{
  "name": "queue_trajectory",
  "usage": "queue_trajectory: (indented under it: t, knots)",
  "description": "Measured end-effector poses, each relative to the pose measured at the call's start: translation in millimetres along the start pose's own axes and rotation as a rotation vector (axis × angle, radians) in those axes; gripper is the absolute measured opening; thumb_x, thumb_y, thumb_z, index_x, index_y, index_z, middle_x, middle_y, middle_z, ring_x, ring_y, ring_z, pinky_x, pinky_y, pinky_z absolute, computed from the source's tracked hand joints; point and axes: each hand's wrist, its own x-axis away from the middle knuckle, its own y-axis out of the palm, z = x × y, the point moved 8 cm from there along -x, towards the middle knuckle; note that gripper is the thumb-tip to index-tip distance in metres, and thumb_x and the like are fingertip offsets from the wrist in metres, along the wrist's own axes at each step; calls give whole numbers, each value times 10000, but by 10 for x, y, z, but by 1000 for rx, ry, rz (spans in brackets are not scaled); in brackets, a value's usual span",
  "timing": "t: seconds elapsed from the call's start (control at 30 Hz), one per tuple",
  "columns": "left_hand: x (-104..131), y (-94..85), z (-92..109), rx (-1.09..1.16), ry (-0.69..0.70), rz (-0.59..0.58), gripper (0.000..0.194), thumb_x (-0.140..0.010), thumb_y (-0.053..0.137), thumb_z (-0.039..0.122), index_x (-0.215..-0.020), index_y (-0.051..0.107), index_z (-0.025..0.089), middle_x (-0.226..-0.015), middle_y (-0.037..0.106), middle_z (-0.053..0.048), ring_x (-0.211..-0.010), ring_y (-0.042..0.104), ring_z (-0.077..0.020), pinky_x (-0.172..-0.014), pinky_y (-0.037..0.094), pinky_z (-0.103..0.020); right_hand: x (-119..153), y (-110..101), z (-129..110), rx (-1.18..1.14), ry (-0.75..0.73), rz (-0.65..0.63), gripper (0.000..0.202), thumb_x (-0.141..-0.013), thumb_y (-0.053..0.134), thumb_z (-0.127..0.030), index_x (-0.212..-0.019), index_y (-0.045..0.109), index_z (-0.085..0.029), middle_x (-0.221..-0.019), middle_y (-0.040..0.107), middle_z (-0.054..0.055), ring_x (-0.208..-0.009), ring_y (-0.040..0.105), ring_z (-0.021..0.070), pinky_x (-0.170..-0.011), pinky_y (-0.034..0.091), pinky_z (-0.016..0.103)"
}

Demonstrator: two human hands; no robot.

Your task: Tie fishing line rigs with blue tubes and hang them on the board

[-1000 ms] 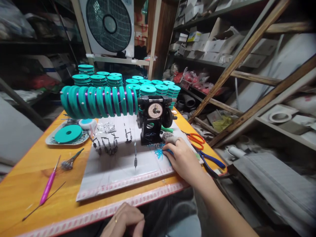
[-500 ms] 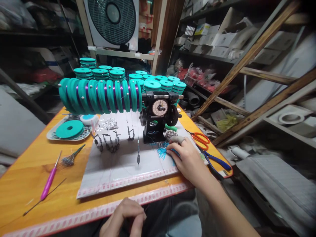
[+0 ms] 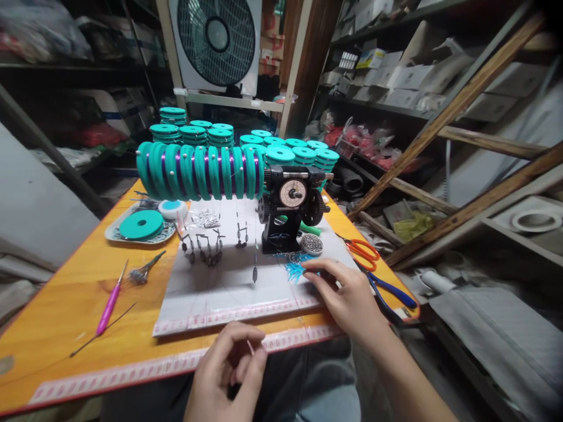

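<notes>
My right hand is at the right edge of a small pile of bright blue thin strips, its thumb and index fingertip close together there. Whatever sits between those fingertips is too small to make out. My left hand is held in front of the table edge, fingers curled and thumb near the index fingertip; anything pinched there does not show clearly. Behind the pile stands a black hand-cranked winder with a row of teal foam spools wound with purple line. A dark weight hangs below the spools.
Right of the board lie orange-handled scissors and blue-handled pliers. A round tin of metal beads is beside the winder. Leftward are a purple-handled tool and a tray. More teal spools stack behind.
My right hand has drawn back slightly from the middle of the blue strips, uncovering the bead tin. My left hand has risen and turned, showing its curled fingers. The view has shifted a little.
</notes>
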Motion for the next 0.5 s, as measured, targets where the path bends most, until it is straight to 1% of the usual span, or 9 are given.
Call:
queue_trajectory:
  t: [0.07,0.17,0.3,0.37,0.43,0.5]
  knots:
    - [-46,48,23,-9,2,-28,130,-887,630,313,-983,679,240,-890,618,-22,-727,600,-122,-575,437,-190,36,-3,-58,-39,19,-7,122,-932,579,-208,-1039,637,-207,-908,718,36,-757,662,176,-683,507,293]
    - [-113,125,80,-20,26,-76,207,-905,594,282,-1089,686,257,-868,610,-21,-727,597,-124,-588,445,-196,125,21,-193,-104,28,-39,134,-938,577,-217,-1072,566,-212,-889,712,17,-737,668,153,-652,515,257]
    - [-152,155,143,-29,43,-92,245,-895,619,284,-1128,691,259,-853,608,-18,-663,556,-115,-590,451,-212,300,118,-499,-193,-44,-121,199,-945,563,-172,-1123,510,-244,-909,680,-7,-737,645,121,-680,512,231]
    - [-139,157,163,-45,47,-107,182,-886,635,288,-1047,711,247,-841,612,-17,-663,554,-118,-595,448,-215,380,150,-665,-179,-110,-134,229,-937,553,-130,-1129,506,-247,-921,661,-1,-761,632,128,-686,504,234]
    - [-113,135,180,-59,48,-105,108,-891,627,283,-899,714,219,-806,615,-21,-703,572,-133,-617,448,-218,441,168,-795,-163,-166,-135,238,-933,539,-100,-1122,513,-242,-931,651,9,-784,619,139,-679,494,240]
    - [-87,76,176,-26,22,-68,151,-885,632,285,-775,685,196,-774,608,-22,-743,582,-145,-653,454,-218,481,168,-852,-195,-171,-117,211,-936,539,-104,-1096,529,-241,-912,646,8,-750,598,137,-664,484,244]
